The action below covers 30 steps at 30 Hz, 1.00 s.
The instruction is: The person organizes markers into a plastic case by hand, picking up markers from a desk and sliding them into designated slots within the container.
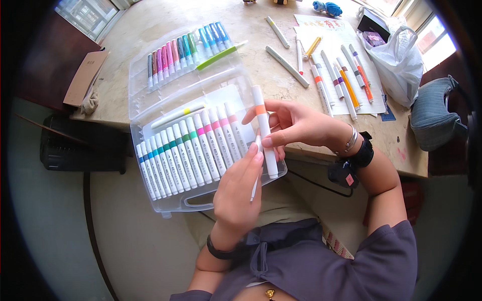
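My right hand (297, 124) pinches a white marker with an orange band (260, 110) between thumb and fingers, above the right side of a clear plastic marker case (165, 206). My left hand (237, 184) is beside it with its fingers pointing up. Against its palm side is a slim white marker (255, 188), mostly hidden by the fingers. A row of white markers (184, 154), banded from blue through green to pink, stands in the case. Above the row, a yellow-banded marker (177, 116) lies crosswise.
Glitter-coloured pens (173, 58) and a green pen (216, 58) lie in the case's open lid. Loose markers (339, 81) rest on lined paper (371, 52). At the right are a white plastic bag (401, 64) and a blue-grey pouch (433, 113); a brown notebook (84, 77) is left.
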### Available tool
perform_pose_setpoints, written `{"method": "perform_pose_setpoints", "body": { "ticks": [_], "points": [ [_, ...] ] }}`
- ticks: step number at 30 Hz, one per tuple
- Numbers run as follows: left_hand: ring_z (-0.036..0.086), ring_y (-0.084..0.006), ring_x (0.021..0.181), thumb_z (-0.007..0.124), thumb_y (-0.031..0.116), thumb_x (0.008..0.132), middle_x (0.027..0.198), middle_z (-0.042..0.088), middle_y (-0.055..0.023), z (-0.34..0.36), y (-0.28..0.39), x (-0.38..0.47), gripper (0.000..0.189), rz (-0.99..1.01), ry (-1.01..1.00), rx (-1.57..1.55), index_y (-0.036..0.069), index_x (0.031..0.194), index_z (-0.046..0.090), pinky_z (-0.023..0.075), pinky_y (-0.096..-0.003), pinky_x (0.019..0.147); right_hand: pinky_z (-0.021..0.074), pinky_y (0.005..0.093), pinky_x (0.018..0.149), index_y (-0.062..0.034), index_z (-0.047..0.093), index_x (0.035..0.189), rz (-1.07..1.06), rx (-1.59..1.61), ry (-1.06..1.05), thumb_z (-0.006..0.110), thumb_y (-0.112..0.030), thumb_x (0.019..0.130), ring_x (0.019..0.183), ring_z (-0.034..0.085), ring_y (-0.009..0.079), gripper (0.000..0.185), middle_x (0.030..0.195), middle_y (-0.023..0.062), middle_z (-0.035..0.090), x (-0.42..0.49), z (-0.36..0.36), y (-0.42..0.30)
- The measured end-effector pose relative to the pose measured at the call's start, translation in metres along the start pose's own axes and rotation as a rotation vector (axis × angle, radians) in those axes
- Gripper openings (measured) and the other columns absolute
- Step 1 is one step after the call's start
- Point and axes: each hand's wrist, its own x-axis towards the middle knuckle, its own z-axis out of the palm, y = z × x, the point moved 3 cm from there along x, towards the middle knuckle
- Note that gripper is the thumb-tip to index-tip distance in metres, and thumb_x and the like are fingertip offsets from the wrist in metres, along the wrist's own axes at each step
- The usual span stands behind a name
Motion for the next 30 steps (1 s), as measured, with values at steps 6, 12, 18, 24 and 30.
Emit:
{"method": "perform_pose_setpoints", "body": {
  "ticks": [6, 12, 18, 24, 30],
  "points": [
    [0.068, -0.0330, 0.105, 0.069, -0.009, 0.085, 0.118, 0.067, -0.0240, -0.010, 0.001, -0.005, 0.029, -0.016, 0.023, 0.001, -0.002, 0.113, 0.065, 0.0544, -0.0372, 0.090, 0.0513, 0.0226, 0.065, -0.0026, 0.044, 0.138, -0.076, 0.007, -0.007, 0.069, -0.007, 0.090, 0.070, 0.061, 0.0089, 0.055, 0.091, 0.0078, 0.069, 0.002, -0.003, -0.002],
    [0.068, -0.0311, 0.094, 0.073, -0.009, 0.079, 0.116, 0.067, -0.0213, -0.011, 0.000, -0.004, 0.030, -0.018, 0.074, 0.031, -0.004, 0.107, 0.069, 0.0559, -0.0357, 0.083, 0.0478, 0.0223, 0.065, -0.0049, 0.039, 0.145, -0.134, -0.016, -0.040, 0.064, -0.016, 0.095, 0.074, 0.060, 0.0082, 0.057, 0.092, 0.0095, 0.070, 0.003, -0.006, 0.000],
    [0.063, -0.0321, 0.105, 0.068, -0.009, 0.076, 0.124, 0.064, -0.0209, -0.006, 0.000, -0.002, 0.033, 0.059, -0.035, 0.065, -0.002, 0.109, 0.070, 0.0525, -0.0384, 0.089, 0.0440, 0.0198, 0.063, -0.0046, 0.048, 0.138, -0.146, -0.005, 0.027, 0.060, -0.022, 0.099, 0.076, 0.061, 0.0061, 0.045, 0.090, 0.0049, 0.069, 0.002, -0.001, -0.006],
    [0.063, -0.0314, 0.105, 0.068, -0.009, 0.077, 0.127, 0.063, -0.0216, -0.002, 0.002, -0.002, 0.041, 0.121, -0.086, 0.030, -0.004, 0.117, 0.065, 0.0534, -0.0372, 0.088, 0.0390, 0.0172, 0.059, -0.0052, 0.057, 0.125, -0.107, -0.042, 0.096, 0.057, -0.027, 0.101, 0.073, 0.058, 0.0022, 0.032, 0.091, 0.0001, 0.066, 0.002, -0.007, -0.001],
    [0.067, -0.0287, 0.095, 0.074, -0.005, 0.078, 0.119, 0.067, -0.0207, -0.009, 0.003, -0.004, 0.036, 0.098, 0.013, -0.007, -0.007, 0.113, 0.066, 0.0567, -0.0348, 0.081, 0.0347, 0.0164, 0.057, -0.0045, 0.058, 0.125, -0.062, -0.047, 0.172, 0.053, -0.026, 0.103, 0.071, 0.054, 0.0002, 0.032, 0.081, -0.0057, 0.056, 0.003, -0.007, -0.003]
  ]
}}
